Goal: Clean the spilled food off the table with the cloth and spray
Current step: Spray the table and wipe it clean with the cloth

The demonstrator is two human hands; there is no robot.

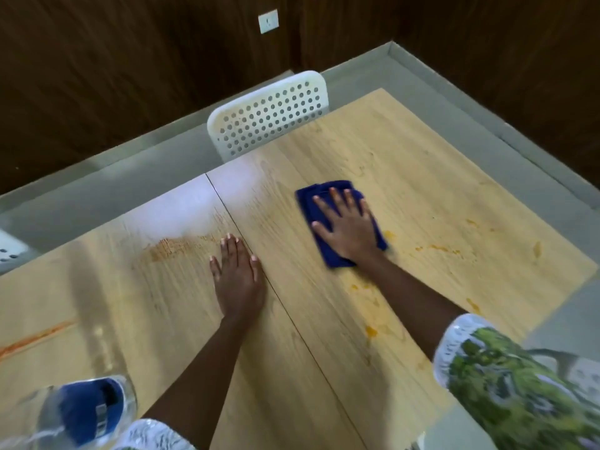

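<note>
Blue cloth [341, 222] lies toward the far edge of the worktop [406, 164], pressed flat under the right hand [349, 227], fingers straight and spread. The left hand [237, 280] rests flat, fingers straight, mid-worktop. Orange spills [435, 248] streak toward the right edge. A blurred spray bottle [87, 407] stands at the near-left corner.

Light wood table [422, 164], orange food smears [438, 249], blue cloth [328, 251], clear bottle [81, 414], two flat hands.

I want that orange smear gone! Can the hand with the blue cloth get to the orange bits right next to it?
Probably yes. The right hand presses the blue cloth flat on the table, and the orange spots lie just beside it with nothing between.
</note>
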